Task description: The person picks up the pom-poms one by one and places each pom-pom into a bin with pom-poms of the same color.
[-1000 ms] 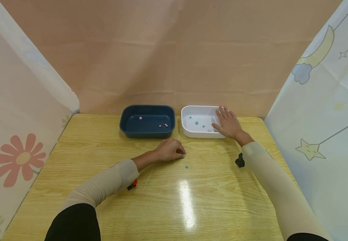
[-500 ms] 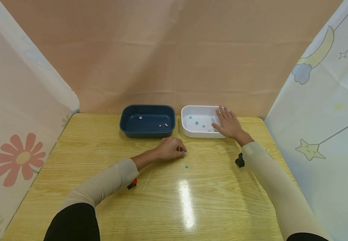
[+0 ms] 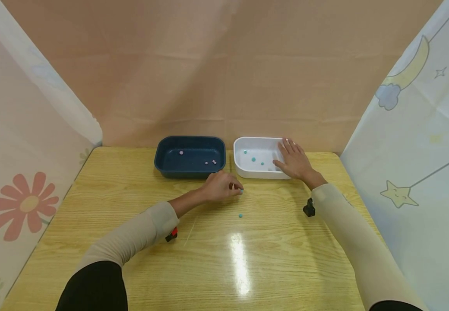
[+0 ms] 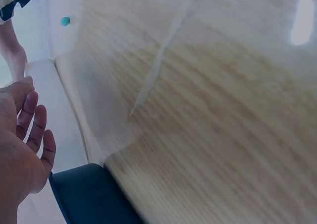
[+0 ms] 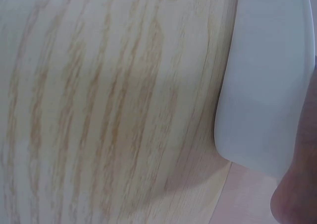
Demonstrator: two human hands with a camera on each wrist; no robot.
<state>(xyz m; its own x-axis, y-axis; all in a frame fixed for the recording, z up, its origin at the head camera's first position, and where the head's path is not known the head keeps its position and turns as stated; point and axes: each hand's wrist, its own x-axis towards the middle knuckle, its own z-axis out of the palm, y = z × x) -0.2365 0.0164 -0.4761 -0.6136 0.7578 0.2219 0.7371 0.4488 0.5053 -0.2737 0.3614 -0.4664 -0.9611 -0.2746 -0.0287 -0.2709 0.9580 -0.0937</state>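
Note:
Between thumb and forefinger my left hand pinches a small teal bead, held over the table in front of the two bins. A second teal bead lies on the wood nearer to me; the left wrist view shows this bead too. My right hand rests with spread, straight fingers over the right end of the white bin. Several teal beads lie inside that bin. To its left stands the dark blue bin, with several pale pink beads on its floor.
Both bins stand side by side at the back edge of the wooden table, close to the brown backdrop. Printed cloth walls close in the left and right sides.
My left hand has risen and moved slightly forward and right, toward the white bin, with the bead in its fingers. The right hand has stayed where it was.

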